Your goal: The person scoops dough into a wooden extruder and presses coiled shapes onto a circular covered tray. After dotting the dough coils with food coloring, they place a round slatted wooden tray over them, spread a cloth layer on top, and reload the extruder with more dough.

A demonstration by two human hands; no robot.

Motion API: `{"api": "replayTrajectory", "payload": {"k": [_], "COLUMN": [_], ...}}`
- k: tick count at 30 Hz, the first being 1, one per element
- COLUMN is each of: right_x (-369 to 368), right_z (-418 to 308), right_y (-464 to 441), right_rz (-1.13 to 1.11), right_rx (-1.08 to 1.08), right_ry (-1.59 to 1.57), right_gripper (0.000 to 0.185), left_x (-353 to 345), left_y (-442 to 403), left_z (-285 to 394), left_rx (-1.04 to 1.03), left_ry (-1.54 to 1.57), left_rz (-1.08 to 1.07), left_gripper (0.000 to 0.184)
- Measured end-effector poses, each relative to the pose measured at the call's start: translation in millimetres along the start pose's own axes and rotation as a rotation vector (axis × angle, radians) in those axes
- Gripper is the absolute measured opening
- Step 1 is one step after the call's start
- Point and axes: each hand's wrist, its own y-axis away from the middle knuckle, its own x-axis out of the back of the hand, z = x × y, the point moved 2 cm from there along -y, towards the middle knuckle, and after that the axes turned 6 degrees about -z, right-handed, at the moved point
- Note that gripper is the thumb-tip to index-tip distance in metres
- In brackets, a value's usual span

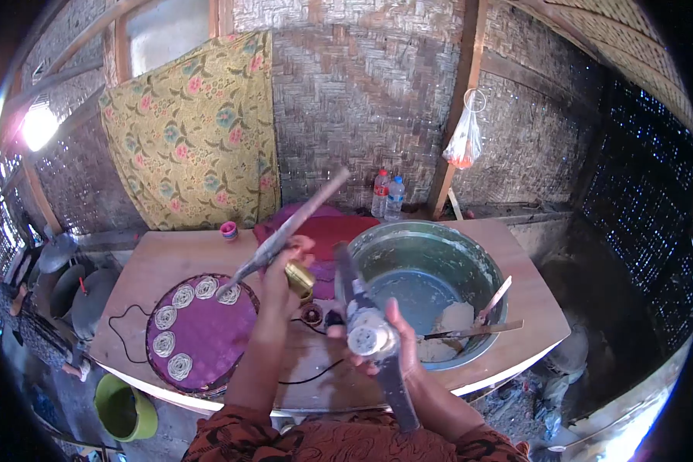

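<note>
Holding tools (291,225) (371,336), hands (281,266) (404,346) apart, tub rim (481,258) near

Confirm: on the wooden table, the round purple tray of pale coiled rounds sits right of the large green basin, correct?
No, the side is wrong: the head view shows the round purple tray left of the large green basin. The pale coiled rounds and the wooden table are as you say.

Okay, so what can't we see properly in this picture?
All in the head view:
Left hand: motion blur hides exactly how its fingers hold the long stick.
Bottles: labels too small to read.
Hanging bag: too small to tell what's inside.
Other person: partly lost at the dark left edge.
Tabletop under the purple tray: covered.
</note>
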Motion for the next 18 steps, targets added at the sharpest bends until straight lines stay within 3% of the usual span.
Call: {"api": "replayTrajectory", "payload": {"k": [1,2,5,6,8,15,18], "right_x": [1.6,2.0,-40.9,-49.7,-70.1,-123.4,-129.9], "right_z": [-5.5,-11.1,-18.1,-15.0,-2.8,51.9,78.9], "right_y": [3.7,3.9,-11.4,-16.9,-38.8,-116.2,-141.6], "right_rz": [0.083,0.162,0.241,0.34,0.308,0.044,-0.035], "right_rx": [0.073,0.142,0.377,0.41,0.459,0.057,-0.119], "right_ry": [0.112,0.228,0.87,1.106,1.489,1.993,2.033], "right_gripper": [0.08,0.078,0.077,0.084,0.092,0.093,0.092], "left_x": [33.2,65.9,87.5,86.8,83.9,94.8,105.5], "left_y": [1.8,14.3,59.9,77.5,100.2,126.1,139.3], "left_z": [1.4,2.5,25.2,37.1,63.3,129.1,145.9], "left_rx": [-0.138,-0.181,-0.042,0.022,0.114,0.178,0.207], "left_ry": [-0.408,-0.585,-0.588,-0.619,-0.713,-0.953,-0.973], "left_rz": [0.208,0.286,0.113,0.024,-0.171,-0.687,-0.817], "left_gripper": [0.012,0.013,0.016,0.018,0.02,0.029,0.033]}}
